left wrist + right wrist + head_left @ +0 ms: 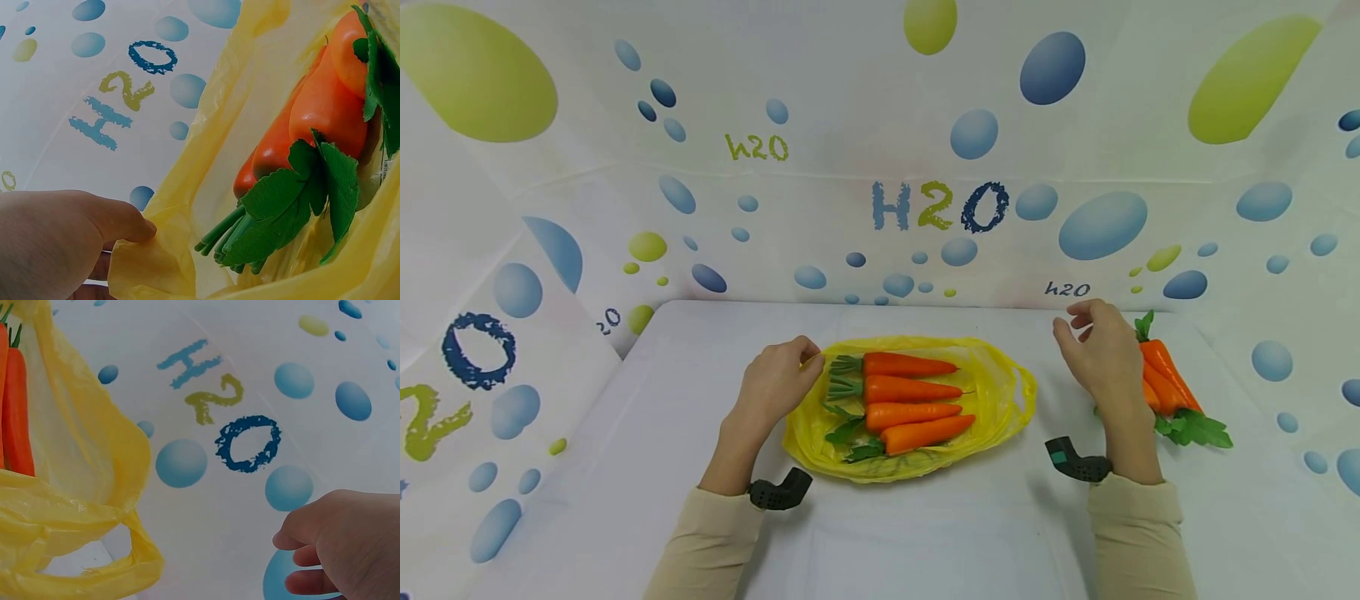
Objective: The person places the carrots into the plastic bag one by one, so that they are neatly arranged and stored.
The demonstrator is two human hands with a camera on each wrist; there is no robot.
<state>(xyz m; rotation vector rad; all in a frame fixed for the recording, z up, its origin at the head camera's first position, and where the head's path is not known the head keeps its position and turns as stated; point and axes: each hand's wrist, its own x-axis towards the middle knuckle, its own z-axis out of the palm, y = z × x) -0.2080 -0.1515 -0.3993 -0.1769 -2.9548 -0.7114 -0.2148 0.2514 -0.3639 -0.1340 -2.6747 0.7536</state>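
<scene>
A yellow plastic bag (996,417) lies spread on the white table. Several orange carrots (917,389) rest in it side by side, green tops to the left and tips to the right. My left hand (777,379) is at the bag's upper left edge; in the left wrist view, thumb and fingers pinch the yellow film (153,269). To the right, my right hand (1103,354) holds nothing, its fingers loosely bent. It partly covers a second group of carrots (1172,379) with green leaves. In the right wrist view a looped bag handle (140,565) stands apart from that hand.
Behind the table (925,550) hangs a white backdrop (850,100) printed with blue and green spots and H2O lettering. Each wrist carries a small black camera, one on the left (781,490) and one on the right (1078,461).
</scene>
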